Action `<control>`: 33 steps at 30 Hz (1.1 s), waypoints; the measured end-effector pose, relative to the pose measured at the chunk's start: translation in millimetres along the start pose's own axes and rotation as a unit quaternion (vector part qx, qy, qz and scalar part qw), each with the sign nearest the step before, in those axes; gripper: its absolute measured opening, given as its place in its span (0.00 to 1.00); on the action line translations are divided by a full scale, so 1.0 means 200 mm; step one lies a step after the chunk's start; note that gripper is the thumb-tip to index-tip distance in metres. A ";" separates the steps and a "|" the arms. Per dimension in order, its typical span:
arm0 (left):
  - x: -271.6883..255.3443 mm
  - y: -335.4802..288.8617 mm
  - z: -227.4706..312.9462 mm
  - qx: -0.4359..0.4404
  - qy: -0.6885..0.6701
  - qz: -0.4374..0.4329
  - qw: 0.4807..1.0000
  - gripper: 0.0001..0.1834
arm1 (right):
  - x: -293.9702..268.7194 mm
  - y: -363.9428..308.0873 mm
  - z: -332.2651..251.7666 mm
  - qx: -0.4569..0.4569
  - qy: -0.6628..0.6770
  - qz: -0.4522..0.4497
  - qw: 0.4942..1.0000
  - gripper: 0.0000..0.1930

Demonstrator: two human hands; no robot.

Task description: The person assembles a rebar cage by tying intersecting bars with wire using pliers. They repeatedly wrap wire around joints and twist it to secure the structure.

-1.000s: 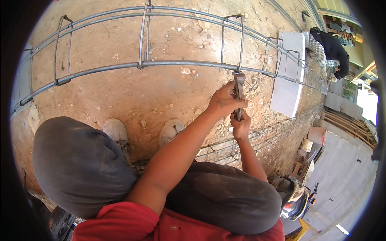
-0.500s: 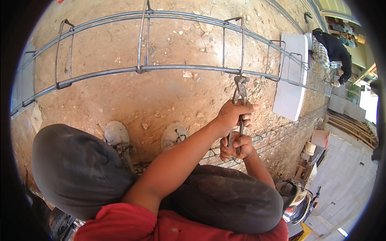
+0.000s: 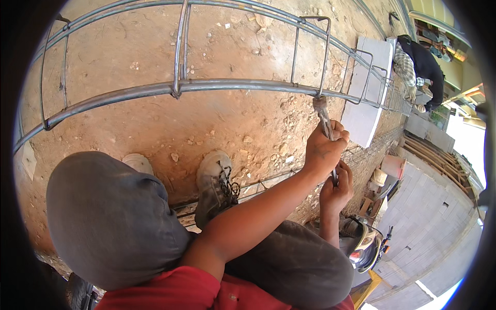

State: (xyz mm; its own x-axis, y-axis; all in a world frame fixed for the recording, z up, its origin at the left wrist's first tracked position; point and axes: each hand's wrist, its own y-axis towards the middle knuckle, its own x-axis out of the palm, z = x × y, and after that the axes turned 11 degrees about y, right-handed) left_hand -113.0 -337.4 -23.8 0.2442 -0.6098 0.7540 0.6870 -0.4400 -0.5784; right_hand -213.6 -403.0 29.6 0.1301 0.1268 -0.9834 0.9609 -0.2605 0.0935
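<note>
Gripping the pincers with the left hand, fingers wrapped round the handles up toward the head, probably for aim. Clamped on lower down too, with the right hand at the handle ends, presumably for leverage. Pointing well out past the knees, right up to the corner between the lower bar and a stirrup of the steel cage. Touching there, by the look of it; impossible to tell whether biting on wire.

Outward now, along the steel cage: crossing over a pale slab on the right, perhaps propped there to stay off the dirt. Closer in, reaching over the right knee and well clear of the left knee. Below the arms, a second cage, running past the laced shoe and limiting foot room.

Farther right, bent low near the far end, a co-worker in dark clothing. Then a bucket, stacked timber and a parked motorbike, all apart from the pincers.
</note>
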 end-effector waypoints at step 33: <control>0.17 -0.02 0.30 -0.126 -0.448 -0.270 0.843 0.32 | -0.64 0.71 -0.37 -0.227 -0.341 -0.129 0.903 0.29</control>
State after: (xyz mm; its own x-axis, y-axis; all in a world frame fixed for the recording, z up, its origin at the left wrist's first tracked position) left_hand -65.8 -316.6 23.1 0.4397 0.4175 0.7953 0.7235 -0.6893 -0.0382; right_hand -76.5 -384.6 181.2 -0.1438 -0.5323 -0.8343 0.9590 0.1332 -0.2503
